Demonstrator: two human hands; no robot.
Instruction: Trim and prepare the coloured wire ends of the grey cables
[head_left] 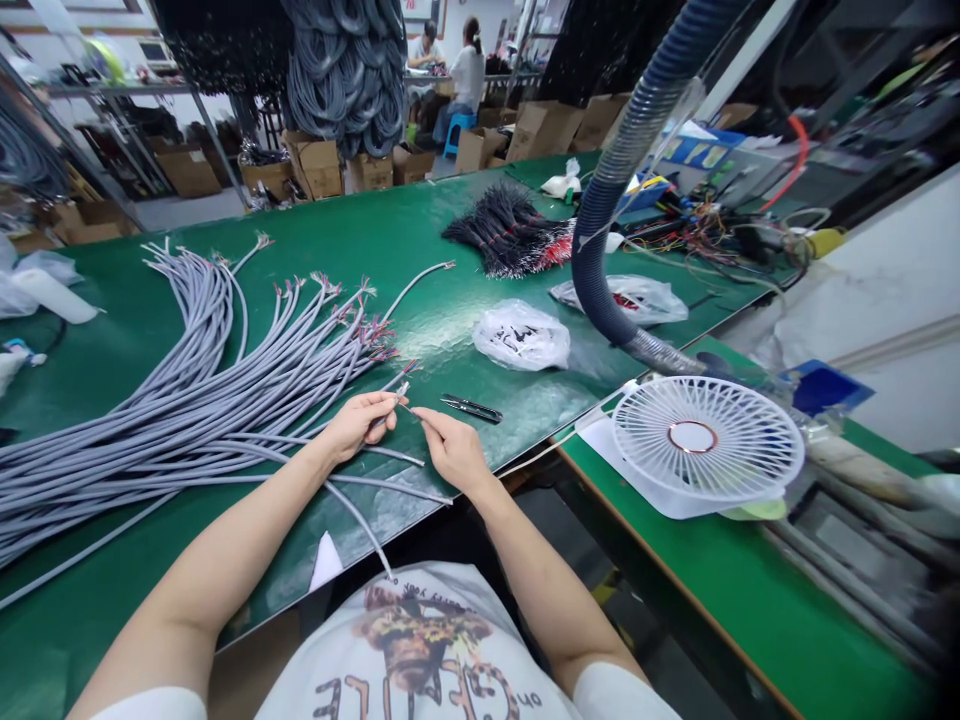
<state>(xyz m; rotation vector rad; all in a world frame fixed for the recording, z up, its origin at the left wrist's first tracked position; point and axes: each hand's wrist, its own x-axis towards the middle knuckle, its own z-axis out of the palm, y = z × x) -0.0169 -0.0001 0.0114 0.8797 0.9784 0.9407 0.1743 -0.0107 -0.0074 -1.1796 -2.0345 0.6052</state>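
Note:
My left hand (pixel 366 420) is closed around the end of a grey cable, where the outer jacket gives way to thin inner strands. Close on its right, my right hand (pixel 452 445) pinches a thin strand that runs to that cable end. A large bundle of grey cables (pixel 247 420) spreads over the table to the left, with red and dark wire tips bared at the far ends. Small black thread snips (pixel 472 408) lie just beyond my right hand. Several single cable ends stick out under my forearms toward the table edge.
On the green table (pixel 405 225) lie plastic bags (pixel 521 335) and a pile of black wires (pixel 510 228). A ribbed hose (pixel 600 210) comes down at the right, near a white fan (pixel 705 440). Cartons (pixel 315 165) and two seated people are in the background.

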